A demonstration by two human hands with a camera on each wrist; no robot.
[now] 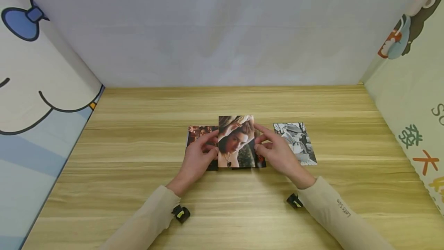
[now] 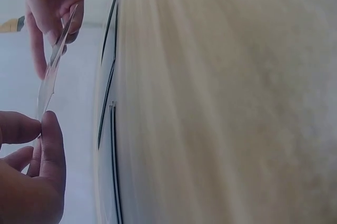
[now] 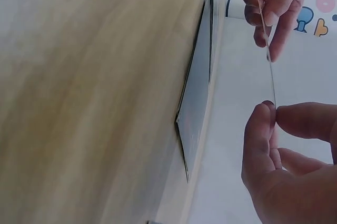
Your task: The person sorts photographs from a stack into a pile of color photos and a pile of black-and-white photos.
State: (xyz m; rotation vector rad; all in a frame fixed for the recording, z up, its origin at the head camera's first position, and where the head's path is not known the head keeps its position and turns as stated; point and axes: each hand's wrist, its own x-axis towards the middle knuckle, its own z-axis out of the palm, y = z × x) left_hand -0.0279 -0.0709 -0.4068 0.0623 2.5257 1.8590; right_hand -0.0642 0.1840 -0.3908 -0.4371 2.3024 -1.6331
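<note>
While you hold the colour photograph (image 1: pixel 236 142) up between both hands, it hangs clear of the wooden table (image 1: pixel 138 188), raised above the prints that lie flat beneath it. Your left hand (image 1: pixel 197 157) pinches its left edge between thumb and forefinger, the other fingers loosely curled behind; your right hand (image 1: pixel 277 153) does the same on the opposite edge, with its forefinger reaching along the upper right side. Gripping by the margins like this keeps your fingertips off the printed face, and a hold on each side likely keeps the thin sheet from sagging.

From your left wrist the photograph (image 2: pixel 50 76) shows edge-on as a thin, slightly bowed line, nipped by your left hand (image 2: pixel 31 150) at the bottom of the view and by your right hand (image 2: pixel 52 8) at the top, with a gap between it and the tabletop. Your right wrist view agrees: the sheet (image 3: pixel 271 71) runs from your right hand (image 3: pixel 279 145) to your left hand (image 3: pixel 268 2).

Under the raised sheet a darker print (image 1: pixel 201 138) lies flat on the table, partly covered by your left hand. Just beside your right hand, a black-and-white photograph (image 1: pixel 295 142) also lies flat, apart from the one you are holding. Patterned panels stand at either side of the table.
</note>
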